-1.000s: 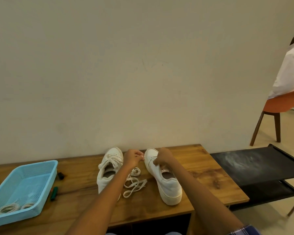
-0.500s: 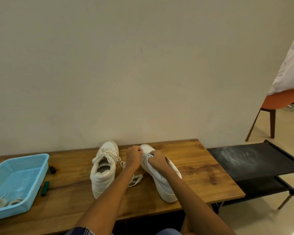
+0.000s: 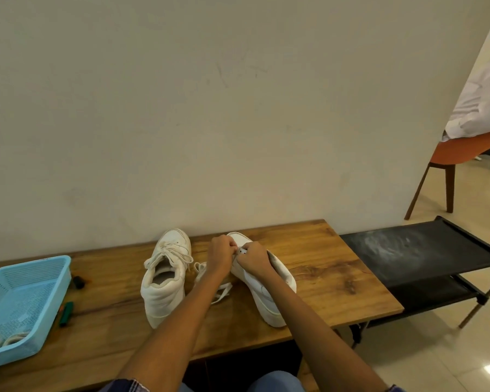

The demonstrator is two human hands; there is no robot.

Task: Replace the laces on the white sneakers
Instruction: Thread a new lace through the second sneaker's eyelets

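over the wooden table [image 3: 309, 281], left grip [image 3: 220, 257] and right grip [image 3: 253, 258] both pinching unlaced sneaker [image 3: 262, 284]

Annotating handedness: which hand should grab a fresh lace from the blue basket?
Left. The left hand is nearer the light blue plastic basket at the table's left end; the right hand grips the tilted white sneaker.

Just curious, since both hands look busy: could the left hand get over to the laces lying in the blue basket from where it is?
Probably yes. Bare wooden table lies between the left hand and the blue basket, whose top is open; the coiled laces sit at its near end. The hand would first have to let go at the right sneaker.
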